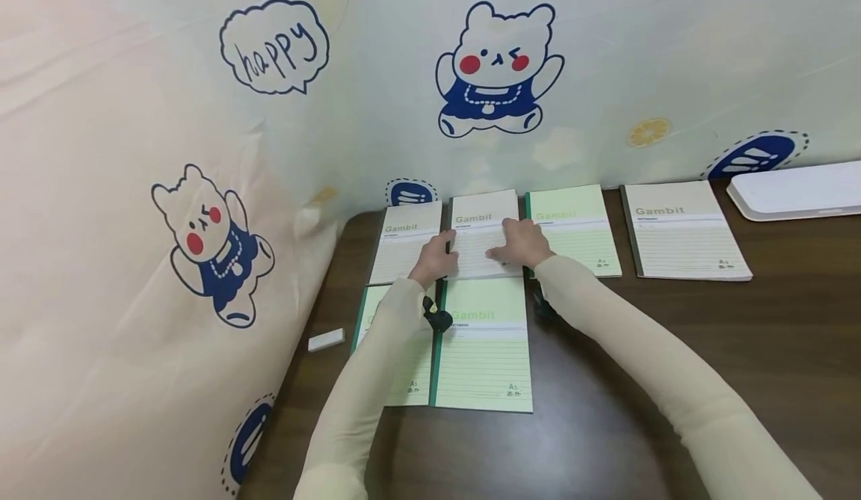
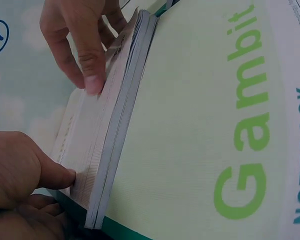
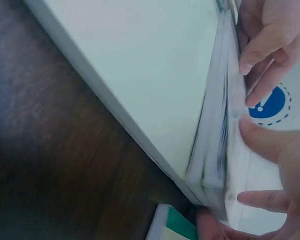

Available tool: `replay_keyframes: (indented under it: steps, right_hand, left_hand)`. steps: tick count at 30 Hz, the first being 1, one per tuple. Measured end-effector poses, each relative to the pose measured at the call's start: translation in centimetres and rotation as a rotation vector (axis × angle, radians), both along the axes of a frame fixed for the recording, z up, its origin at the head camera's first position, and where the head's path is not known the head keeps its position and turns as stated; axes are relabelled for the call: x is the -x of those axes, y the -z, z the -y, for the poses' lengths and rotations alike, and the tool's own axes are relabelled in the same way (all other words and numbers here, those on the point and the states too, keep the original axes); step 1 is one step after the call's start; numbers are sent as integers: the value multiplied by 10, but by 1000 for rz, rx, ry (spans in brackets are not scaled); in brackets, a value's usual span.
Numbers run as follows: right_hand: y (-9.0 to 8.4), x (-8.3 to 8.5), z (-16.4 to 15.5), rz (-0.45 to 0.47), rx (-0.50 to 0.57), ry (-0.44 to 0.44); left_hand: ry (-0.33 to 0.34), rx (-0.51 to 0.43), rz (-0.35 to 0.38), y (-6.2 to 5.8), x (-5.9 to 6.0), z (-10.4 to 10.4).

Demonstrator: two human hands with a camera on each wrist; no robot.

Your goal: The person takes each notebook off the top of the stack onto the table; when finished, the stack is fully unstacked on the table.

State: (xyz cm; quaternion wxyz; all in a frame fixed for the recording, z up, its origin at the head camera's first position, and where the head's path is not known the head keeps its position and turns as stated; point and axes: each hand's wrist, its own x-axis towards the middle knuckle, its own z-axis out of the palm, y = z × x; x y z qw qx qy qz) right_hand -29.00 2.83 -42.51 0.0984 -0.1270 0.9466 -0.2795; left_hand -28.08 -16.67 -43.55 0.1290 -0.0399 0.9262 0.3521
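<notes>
Both my hands are on a beige Gambit notebook [image 1: 480, 223] in the middle of the back row on a dark wooden table [image 1: 673, 335]. My left hand [image 1: 440, 255] pinches its left edge, thumb on the cover [image 2: 92, 150]. My right hand [image 1: 511, 246] grips its right side, fingers curled on the cover. In the left wrist view my left hand [image 2: 50, 185] is at bottom left and my right hand [image 2: 87, 75] at the top. In the right wrist view my right hand [image 3: 250, 165] holds the page edges [image 3: 215, 130]. A green notebook [image 1: 484, 343] lies just in front.
Other Gambit notebooks lie around: beige [image 1: 403, 250] on the left, green [image 1: 575, 227] and beige [image 1: 682, 235] on the right, green [image 1: 366, 321] under my left arm. A white eraser [image 1: 326, 339] and white tray [image 1: 797, 190] sit at the sides. A bear-print cloth [image 1: 202, 186] walls the back and left.
</notes>
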Motion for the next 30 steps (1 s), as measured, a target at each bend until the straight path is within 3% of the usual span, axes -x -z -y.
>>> replay_keyframes:
  steps: [6,17,26,30]
  right_hand:
    - [5,2,1,15,-38,34]
    - [7,5,2,-38,-57,33]
    - [8,7,1,-38,-57,34]
    - [7,10,-3,-12,-10,10]
  left_hand:
    - [3,-1,-12,-3,-3,-3]
    - [-14,9,-13,-3,-2,-3]
    - [-24,18,-9,-4,-2,-4]
    - [-18,17,-14,-1,-3,-4]
